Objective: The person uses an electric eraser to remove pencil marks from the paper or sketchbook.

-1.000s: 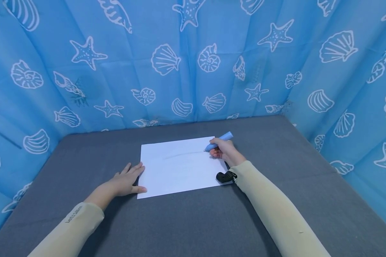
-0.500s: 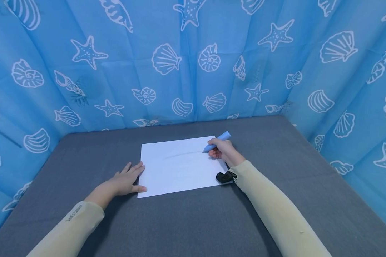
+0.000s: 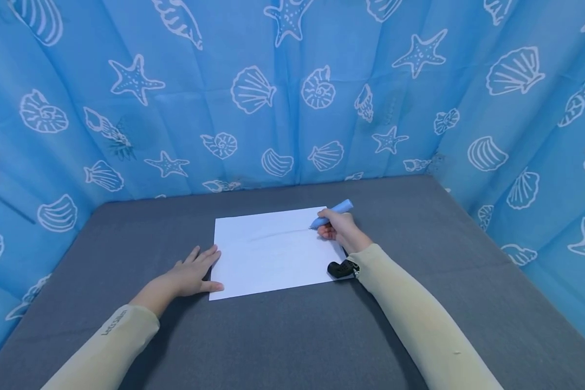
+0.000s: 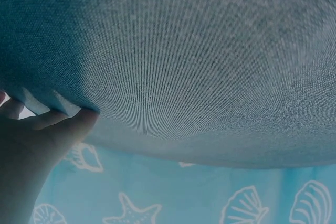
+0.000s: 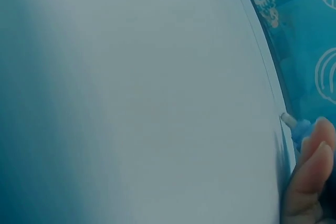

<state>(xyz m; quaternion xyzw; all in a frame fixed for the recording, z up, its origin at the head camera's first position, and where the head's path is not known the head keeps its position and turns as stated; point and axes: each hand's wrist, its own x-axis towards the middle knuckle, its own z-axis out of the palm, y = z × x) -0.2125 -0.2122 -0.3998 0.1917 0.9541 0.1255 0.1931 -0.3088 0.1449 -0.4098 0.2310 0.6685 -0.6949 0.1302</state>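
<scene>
A white sheet of paper [image 3: 273, 265] lies on the grey cloth-covered table, with a faint thin curved line across its upper half. My right hand [image 3: 341, 227] pinches a light blue marker [image 3: 342, 207] over the paper's right part, its tip at the line's right end. In the right wrist view the pale tip of the marker [image 5: 302, 128] shows close to the sheet, beside the thumb and fingers. My left hand [image 3: 190, 274] rests with spread fingers on the paper's left edge. The left wrist view shows the left hand's fingers [image 4: 79, 124] against the grey cloth.
A black curved object [image 3: 340, 269] juts from the right sleeve cuff above the paper's lower right corner. Blue curtains [image 3: 283, 108] with white shells and starfish hang behind and on both sides of the grey table [image 3: 273, 346].
The marker and right hand shifted slightly left, then back right, with the tip staying around the line's right end. My left hand has kept its place on the paper.
</scene>
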